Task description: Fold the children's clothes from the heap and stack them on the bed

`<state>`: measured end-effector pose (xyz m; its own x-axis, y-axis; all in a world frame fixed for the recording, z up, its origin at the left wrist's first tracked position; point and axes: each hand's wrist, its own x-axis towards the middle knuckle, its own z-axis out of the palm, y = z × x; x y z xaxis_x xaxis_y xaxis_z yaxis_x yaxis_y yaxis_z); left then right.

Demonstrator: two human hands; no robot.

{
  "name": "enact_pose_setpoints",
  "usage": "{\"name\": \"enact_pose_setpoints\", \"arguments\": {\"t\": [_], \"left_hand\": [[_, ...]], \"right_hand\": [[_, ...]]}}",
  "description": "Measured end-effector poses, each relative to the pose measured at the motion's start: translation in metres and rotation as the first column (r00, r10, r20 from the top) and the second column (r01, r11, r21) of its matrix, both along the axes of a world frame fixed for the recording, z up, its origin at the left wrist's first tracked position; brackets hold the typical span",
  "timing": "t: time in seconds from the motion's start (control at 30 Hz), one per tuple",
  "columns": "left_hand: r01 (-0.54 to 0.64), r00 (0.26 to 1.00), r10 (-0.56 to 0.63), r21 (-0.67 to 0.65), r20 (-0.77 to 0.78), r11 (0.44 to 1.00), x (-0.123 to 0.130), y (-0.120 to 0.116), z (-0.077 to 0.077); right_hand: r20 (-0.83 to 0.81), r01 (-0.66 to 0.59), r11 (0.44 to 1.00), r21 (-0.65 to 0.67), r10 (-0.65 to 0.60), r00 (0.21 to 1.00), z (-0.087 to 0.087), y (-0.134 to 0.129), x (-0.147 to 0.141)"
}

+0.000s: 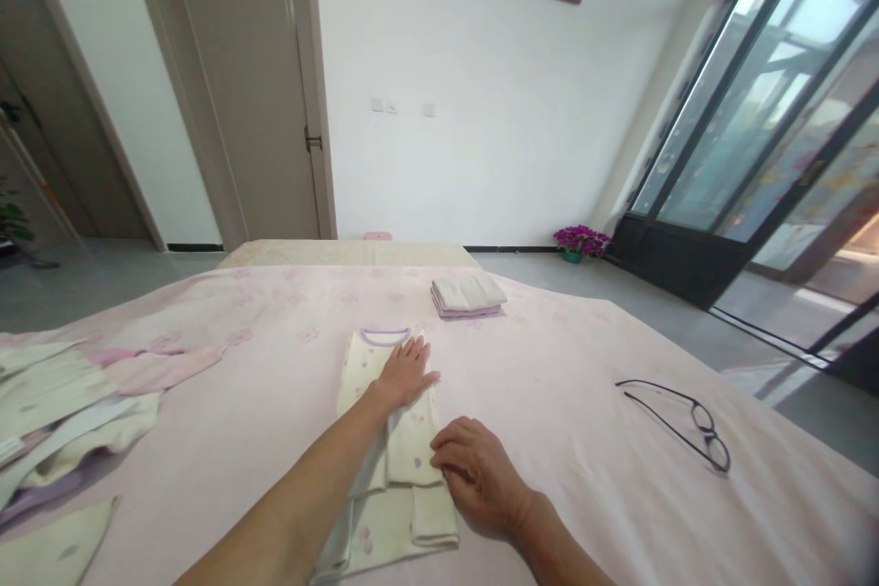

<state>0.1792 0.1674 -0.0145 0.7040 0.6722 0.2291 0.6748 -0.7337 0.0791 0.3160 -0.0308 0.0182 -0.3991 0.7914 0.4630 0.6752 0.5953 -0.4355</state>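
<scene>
A cream garment (405,439) with small printed spots and a lilac neckline lies on the pink cloth, its sides and sleeves folded inward into a long strip. My left hand (406,373) rests flat on its upper right part near the neckline, fingers spread. At the garment's right edge, lower down, my right hand (477,472) has its fingers curled with the fingertips and thumb pinched on the fabric. Further back sits a folded stack (468,295) of white and lilac cloth.
Several loose garments (69,403) lie in a pile at the left. Black-framed glasses (704,426) rest on the pink cloth (563,366) at the right. Behind the covered surface are a white wall, a door (240,92) and purple flowers (581,241) on the floor.
</scene>
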Motion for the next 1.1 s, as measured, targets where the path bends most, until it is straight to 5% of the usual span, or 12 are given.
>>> {"name": "enact_pose_setpoints", "arguments": {"t": [0.3, 0.57, 0.7, 0.9, 1.1], "left_hand": [[-0.019, 0.999, 0.016, 0.057, 0.051, 0.998, -0.019, -0.017, 0.006], [0.108, 0.992, -0.11, 0.04, 0.067, 0.993, -0.092, -0.1, 0.015], [0.163, 0.987, -0.163, -0.039, 0.012, 0.986, -0.105, -0.131, 0.011], [0.216, 0.964, -0.204, -0.05, 0.173, 0.975, -0.12, -0.128, 0.019], [0.149, 0.895, -0.142, 0.017, 0.422, 0.989, -0.191, -0.131, 0.024]], "right_hand": [[-0.016, -0.015, 1.0, 0.013, 0.015, 1.0, 0.001, -0.001, 0.001], [0.003, -0.008, 1.0, -0.007, 0.008, 1.0, -0.002, 0.001, 0.003], [0.014, -0.016, 1.0, -0.016, 0.016, 1.0, -0.006, 0.002, 0.003], [0.053, 0.028, 0.998, -0.052, -0.025, 0.998, -0.007, 0.001, 0.004], [0.158, 0.046, 0.996, -0.071, -0.034, 0.987, 0.005, 0.0, 0.008]]}}
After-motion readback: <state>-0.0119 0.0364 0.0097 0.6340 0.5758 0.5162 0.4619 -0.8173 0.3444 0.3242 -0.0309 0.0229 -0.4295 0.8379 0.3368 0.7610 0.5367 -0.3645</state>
